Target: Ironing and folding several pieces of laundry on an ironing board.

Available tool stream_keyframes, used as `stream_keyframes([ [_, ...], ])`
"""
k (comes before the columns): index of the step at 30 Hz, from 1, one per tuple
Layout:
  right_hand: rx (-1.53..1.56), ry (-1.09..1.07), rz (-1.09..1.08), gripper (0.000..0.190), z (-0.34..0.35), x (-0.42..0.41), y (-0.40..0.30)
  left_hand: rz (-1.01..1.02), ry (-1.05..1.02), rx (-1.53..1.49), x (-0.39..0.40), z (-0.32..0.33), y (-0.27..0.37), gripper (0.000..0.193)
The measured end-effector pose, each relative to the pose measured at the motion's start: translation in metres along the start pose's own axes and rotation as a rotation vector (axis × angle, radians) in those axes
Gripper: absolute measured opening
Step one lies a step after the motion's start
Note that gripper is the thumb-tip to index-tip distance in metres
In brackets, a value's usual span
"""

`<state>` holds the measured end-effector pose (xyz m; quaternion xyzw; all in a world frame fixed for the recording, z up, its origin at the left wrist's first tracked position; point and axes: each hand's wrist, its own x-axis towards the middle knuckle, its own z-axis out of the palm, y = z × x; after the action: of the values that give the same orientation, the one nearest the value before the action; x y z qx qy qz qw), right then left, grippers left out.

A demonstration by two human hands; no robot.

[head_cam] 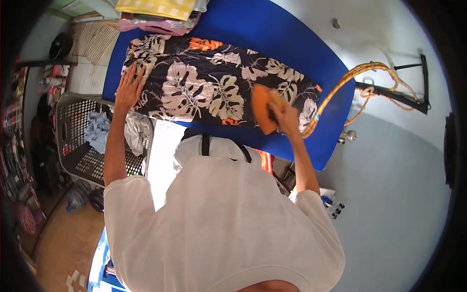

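A dark cloth printed with large pale and orange leaves point(186, 87) lies spread across a blue-covered ironing surface point(292, 40). On the cloth's left end my left hand point(129, 89) rests flat, fingers slightly apart and holding nothing. My right hand point(285, 116) grips the handle of an orange iron point(263, 109), which is over the right part of the cloth near its lower edge. The iron looks a little blurred; whether its soleplate touches the cloth cannot be told. A yellow-orange cord point(344, 82) arches from beside my right wrist to a black wall bracket point(408, 98).
Folded textiles, a yellow checked one point(157, 8) on top, are stacked at the surface's far left. A grey perforated plastic basket point(82, 164) with crumpled clothes stands below left. A large water bottle point(77, 195) lies on the floor. A wall borders the right side.
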<state>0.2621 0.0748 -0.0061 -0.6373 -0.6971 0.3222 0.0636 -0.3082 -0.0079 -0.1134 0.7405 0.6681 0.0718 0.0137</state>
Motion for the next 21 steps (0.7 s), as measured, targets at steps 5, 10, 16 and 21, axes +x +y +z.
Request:
stream_keyframes([
  [5,-0.126,-0.045,-0.753,0.051,0.096,0.022,-0.14,-0.032,0.001,0.003,-0.005,-0.008,-0.01,0.051],
  [10,-0.2,-0.321,-0.798,0.04,0.157,0.027,-0.237,-0.007,0.043,-0.033,-0.006,-0.019,-0.013,0.066],
  [16,-0.332,-0.195,-0.893,0.044,0.129,0.046,-0.213,-0.048,0.044,-0.005,-0.006,-0.02,-0.016,0.067],
  [21,-0.195,-0.168,-0.863,0.048,0.064,0.118,-0.165,-0.055,-0.005,-0.064,-0.006,-0.015,-0.023,0.065],
])
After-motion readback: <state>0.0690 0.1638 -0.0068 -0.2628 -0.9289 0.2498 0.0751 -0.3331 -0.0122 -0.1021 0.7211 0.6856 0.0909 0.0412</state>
